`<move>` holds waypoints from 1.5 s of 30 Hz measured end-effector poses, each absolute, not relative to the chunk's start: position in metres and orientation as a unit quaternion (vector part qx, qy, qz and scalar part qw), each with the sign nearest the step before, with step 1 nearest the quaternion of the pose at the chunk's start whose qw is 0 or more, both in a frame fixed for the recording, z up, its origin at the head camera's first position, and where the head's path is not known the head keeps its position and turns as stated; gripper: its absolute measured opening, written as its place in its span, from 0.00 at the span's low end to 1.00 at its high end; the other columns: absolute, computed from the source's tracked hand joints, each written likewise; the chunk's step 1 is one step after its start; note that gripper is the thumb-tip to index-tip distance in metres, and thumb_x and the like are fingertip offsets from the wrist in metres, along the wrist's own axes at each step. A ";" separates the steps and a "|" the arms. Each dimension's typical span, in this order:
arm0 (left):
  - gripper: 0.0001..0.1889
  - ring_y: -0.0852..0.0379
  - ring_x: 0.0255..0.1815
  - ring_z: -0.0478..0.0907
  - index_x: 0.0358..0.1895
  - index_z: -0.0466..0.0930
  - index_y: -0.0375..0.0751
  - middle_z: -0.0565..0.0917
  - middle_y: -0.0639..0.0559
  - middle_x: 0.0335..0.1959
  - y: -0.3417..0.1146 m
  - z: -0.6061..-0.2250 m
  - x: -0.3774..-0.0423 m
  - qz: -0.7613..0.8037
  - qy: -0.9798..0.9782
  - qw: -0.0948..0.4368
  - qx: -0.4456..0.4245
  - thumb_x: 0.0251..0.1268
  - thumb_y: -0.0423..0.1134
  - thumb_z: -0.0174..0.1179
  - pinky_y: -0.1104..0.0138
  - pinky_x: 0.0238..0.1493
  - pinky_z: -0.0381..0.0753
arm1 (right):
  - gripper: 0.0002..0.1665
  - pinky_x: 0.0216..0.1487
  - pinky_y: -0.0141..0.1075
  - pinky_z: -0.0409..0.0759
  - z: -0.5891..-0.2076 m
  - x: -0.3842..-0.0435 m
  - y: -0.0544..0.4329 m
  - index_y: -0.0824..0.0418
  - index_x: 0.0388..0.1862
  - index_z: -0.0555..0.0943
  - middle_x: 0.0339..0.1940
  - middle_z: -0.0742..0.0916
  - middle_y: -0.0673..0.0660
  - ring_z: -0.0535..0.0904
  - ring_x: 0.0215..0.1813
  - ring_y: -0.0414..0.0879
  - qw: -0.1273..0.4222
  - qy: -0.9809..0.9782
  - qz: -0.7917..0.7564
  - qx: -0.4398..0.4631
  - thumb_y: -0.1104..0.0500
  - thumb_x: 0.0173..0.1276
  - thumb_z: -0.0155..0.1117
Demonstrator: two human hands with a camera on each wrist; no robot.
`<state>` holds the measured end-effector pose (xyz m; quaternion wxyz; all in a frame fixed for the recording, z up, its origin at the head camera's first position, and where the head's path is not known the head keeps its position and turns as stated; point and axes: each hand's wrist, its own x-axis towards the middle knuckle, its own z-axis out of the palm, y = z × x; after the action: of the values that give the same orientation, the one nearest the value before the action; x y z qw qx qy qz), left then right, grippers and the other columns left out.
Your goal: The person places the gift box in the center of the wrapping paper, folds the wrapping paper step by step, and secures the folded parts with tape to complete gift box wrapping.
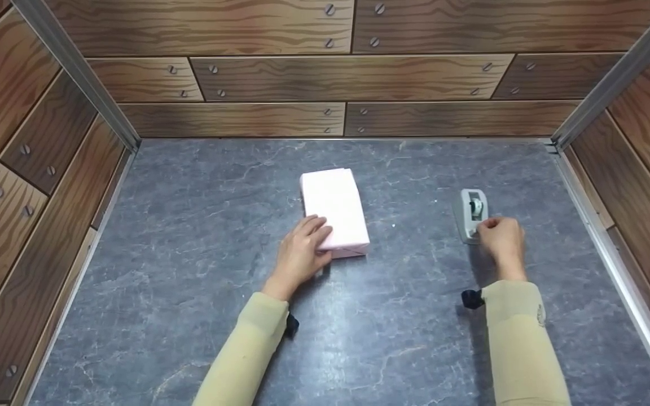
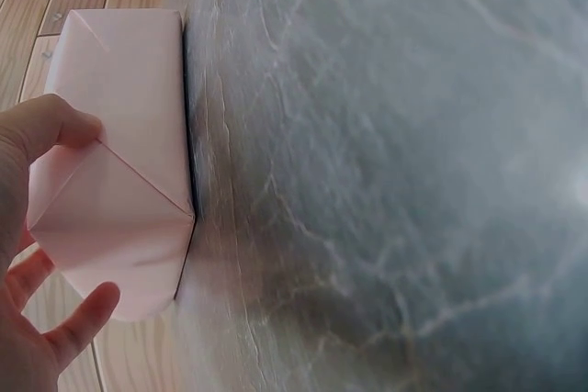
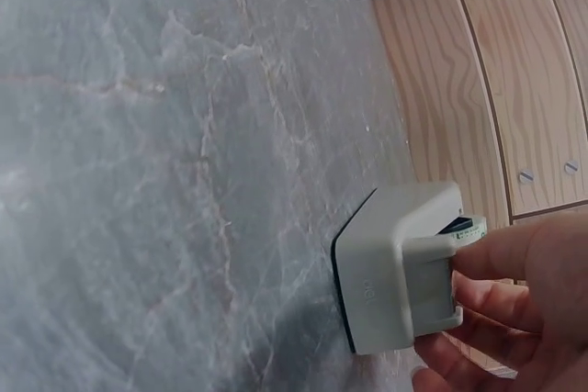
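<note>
at centre, the left hand (image 1: 301,252) grips the pink box (image 1: 337,206) by its near left corner, thumb on the folded end (image 2: 119,195), seemingly keeping it closed; to the right, the right hand (image 1: 504,241) pinches at the tape dispenser (image 1: 466,223), likely on tape (image 1: 477,207) whose free end i can't make out

Left hand (image 1: 301,248) is palm-down, thumb and fingers apart. Right hand (image 1: 503,239) is kinda curled in, fingertips bunched together.

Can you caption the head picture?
Left hand holds a pale-pink, paper-wrapped rectangular box; right hand touches a grey tape dispenser.
</note>
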<state>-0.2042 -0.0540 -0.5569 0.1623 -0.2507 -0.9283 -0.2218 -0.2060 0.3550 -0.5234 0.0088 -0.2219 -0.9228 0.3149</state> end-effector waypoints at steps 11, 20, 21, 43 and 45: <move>0.24 0.50 0.65 0.71 0.54 0.83 0.44 0.78 0.49 0.60 -0.054 -0.556 -0.204 -0.227 -0.926 0.163 -0.252 0.51 0.44 0.73 0.52 0.56 0.77 | 0.22 0.48 0.53 0.74 -0.520 -0.209 0.358 0.73 0.50 0.80 0.49 0.82 0.72 0.76 0.49 0.64 -0.024 -0.921 0.323 -0.218 0.57 0.74 0.48; 0.24 0.49 0.65 0.71 0.55 0.83 0.44 0.78 0.49 0.60 -0.054 -0.555 -0.204 -0.227 -0.926 0.163 -0.255 0.52 0.44 0.73 0.53 0.56 0.77 | 0.23 0.49 0.52 0.74 -0.507 -0.216 0.361 0.76 0.49 0.77 0.49 0.80 0.73 0.74 0.47 0.62 -0.081 -0.909 0.351 -0.210 0.56 0.72 0.45; 0.24 0.49 0.65 0.71 0.54 0.83 0.44 0.78 0.49 0.60 -0.054 -0.555 -0.204 -0.227 -0.926 0.164 -0.255 0.52 0.44 0.73 0.53 0.56 0.77 | 0.24 0.48 0.52 0.74 -0.505 -0.216 0.361 0.76 0.49 0.76 0.49 0.79 0.73 0.74 0.47 0.61 -0.086 -0.907 0.356 -0.208 0.56 0.72 0.45; 0.24 0.50 0.66 0.70 0.55 0.83 0.43 0.78 0.49 0.61 -0.054 -0.556 -0.205 -0.234 -0.925 0.157 -0.254 0.52 0.43 0.73 0.54 0.57 0.77 | 0.33 0.45 0.40 0.84 -0.504 -0.215 0.359 0.80 0.68 0.61 0.51 0.77 0.65 0.81 0.40 0.46 -0.123 -0.789 0.520 -0.305 0.58 0.73 0.49; 0.24 0.50 0.66 0.70 0.55 0.83 0.43 0.78 0.49 0.61 -0.054 -0.556 -0.204 -0.233 -0.926 0.153 -0.254 0.52 0.43 0.73 0.55 0.58 0.76 | 0.31 0.46 0.42 0.84 -0.503 -0.216 0.358 0.81 0.67 0.61 0.49 0.77 0.66 0.83 0.39 0.48 -0.124 -0.781 0.533 -0.303 0.60 0.73 0.49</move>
<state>-0.2043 -0.0541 -0.5562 0.1532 -0.2536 -0.9261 -0.2334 -0.2157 0.3581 -0.5032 -0.1241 -0.3027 -0.7806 0.5325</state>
